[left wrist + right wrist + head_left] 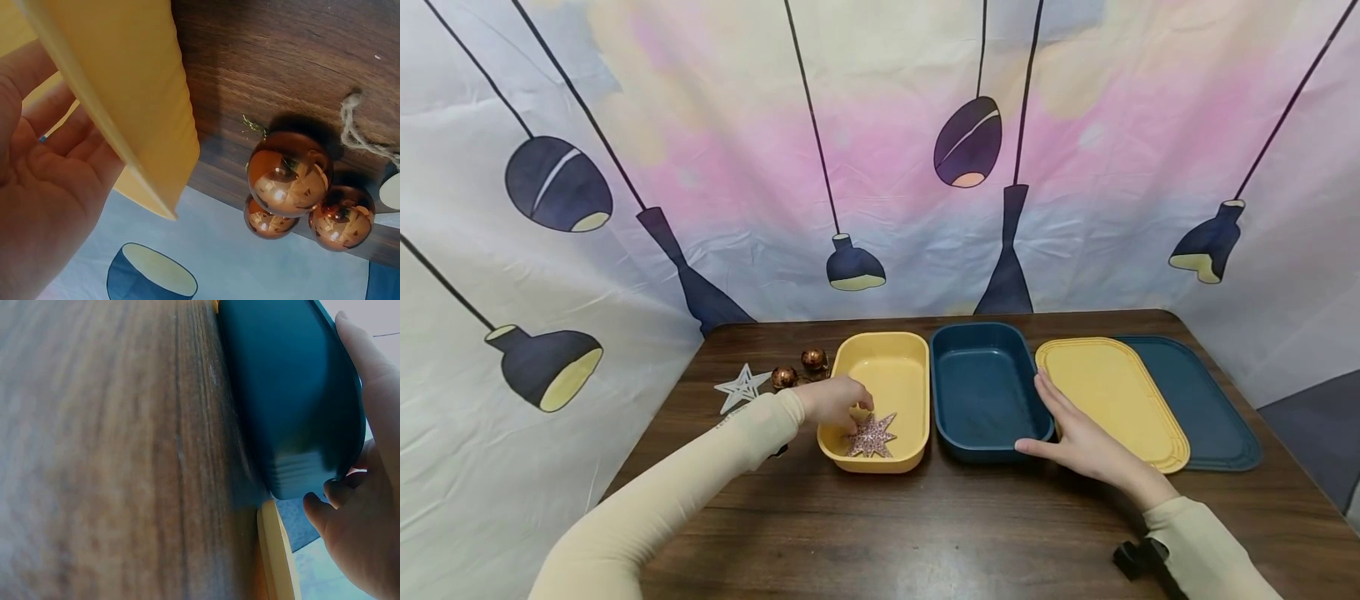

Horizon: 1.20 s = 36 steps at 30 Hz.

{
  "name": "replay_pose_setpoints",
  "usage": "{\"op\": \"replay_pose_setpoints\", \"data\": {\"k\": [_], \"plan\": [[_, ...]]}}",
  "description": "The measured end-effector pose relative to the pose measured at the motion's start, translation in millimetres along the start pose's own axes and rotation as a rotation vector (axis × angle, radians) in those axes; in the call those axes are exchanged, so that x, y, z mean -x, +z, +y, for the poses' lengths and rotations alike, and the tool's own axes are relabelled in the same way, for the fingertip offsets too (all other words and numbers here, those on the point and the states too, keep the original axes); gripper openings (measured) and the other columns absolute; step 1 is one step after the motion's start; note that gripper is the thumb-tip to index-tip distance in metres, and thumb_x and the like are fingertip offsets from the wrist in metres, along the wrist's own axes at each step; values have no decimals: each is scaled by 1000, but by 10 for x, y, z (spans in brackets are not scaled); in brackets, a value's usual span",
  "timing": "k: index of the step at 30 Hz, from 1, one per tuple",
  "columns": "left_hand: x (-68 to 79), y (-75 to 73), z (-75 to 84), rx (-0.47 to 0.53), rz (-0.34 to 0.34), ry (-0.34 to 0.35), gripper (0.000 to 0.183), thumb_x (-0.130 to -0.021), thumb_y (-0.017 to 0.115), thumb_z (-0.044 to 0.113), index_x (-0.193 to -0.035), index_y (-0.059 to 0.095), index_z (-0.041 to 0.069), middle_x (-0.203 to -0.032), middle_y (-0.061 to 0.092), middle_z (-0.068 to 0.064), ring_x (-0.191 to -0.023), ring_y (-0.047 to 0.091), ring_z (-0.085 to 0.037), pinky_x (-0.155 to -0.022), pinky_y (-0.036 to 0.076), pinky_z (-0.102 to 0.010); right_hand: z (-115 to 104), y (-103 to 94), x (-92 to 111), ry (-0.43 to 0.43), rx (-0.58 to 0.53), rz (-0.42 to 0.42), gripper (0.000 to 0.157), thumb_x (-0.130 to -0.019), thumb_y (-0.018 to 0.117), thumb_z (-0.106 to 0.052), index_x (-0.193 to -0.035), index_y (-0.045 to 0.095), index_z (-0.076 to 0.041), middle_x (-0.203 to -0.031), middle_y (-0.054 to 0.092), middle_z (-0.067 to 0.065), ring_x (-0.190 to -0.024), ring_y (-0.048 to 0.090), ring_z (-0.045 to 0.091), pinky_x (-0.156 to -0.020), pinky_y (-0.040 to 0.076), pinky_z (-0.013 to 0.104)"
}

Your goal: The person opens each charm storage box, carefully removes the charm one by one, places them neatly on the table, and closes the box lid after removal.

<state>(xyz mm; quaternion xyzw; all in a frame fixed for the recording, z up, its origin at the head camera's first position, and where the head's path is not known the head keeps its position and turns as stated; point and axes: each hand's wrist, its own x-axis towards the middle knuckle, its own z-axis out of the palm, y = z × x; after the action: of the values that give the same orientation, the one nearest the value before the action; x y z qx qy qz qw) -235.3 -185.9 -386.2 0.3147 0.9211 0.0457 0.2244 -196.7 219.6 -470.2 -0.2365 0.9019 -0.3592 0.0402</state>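
Note:
My left hand (837, 402) reaches over the left rim into the yellow box (912, 379), fingers bent downward. A pink glittery star ornament (871, 437) lies in the box's front part, overlapped by the fingertips; I cannot tell whether they pinch it. In the left wrist view the yellow wall (140, 81) hides those fingertips. My right hand (1086, 439) rests at the near right corner of the dark blue box (981, 450). Its thumb lies along the front rim and its other fingers extend along the right side, touching the box.
Shiny copper balls (290, 175) and a white star (743, 387) with twine (362, 134) lie left of the yellow box. To the right, a yellow lid (1108, 396) overlaps a dark blue lid (1198, 404). A patterned cloth (895, 183) hangs behind the wooden table (880, 533).

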Motion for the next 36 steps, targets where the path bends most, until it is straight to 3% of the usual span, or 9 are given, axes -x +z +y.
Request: {"op": "replay_pose_setpoints", "data": {"k": [5,12,23,36], "plan": [[-38,-12,2,-30,18,52,24,-93,73,7,-116,73,1,-113,72,-10,-107,66,-24,-92,54,-36,-9,3,-1,0,-11,-1,109,-89,74,-52,-163,6,-8,-168,1,18,-151,10,46,-110,24,70],[-161,11,-44,-34,75,81,7,-96,70,11,-98,76,7,-93,73,-1,-85,66,-14,-78,54,-29,-23,9,-19,-8,-15,0,109,-89,74,-52,-163,5,-9,-168,1,18,-151,9,45,-111,24,69],[-328,66,-59,-16,98,-16,10,-90,77,15,-83,72,11,-78,67,6,-70,57,-8,-69,50,-25,-17,2,-13,-4,-30,-6,109,-89,74,-51,-163,4,-10,-168,0,17,-151,9,45,-111,23,69],[-414,67,11,57,44,-78,13,-89,75,10,-77,72,10,-69,62,6,-61,49,-8,-58,41,-22,2,-6,7,4,-17,3,109,-89,73,-53,-163,6,-9,-168,1,18,-151,10,45,-110,24,70]]}}
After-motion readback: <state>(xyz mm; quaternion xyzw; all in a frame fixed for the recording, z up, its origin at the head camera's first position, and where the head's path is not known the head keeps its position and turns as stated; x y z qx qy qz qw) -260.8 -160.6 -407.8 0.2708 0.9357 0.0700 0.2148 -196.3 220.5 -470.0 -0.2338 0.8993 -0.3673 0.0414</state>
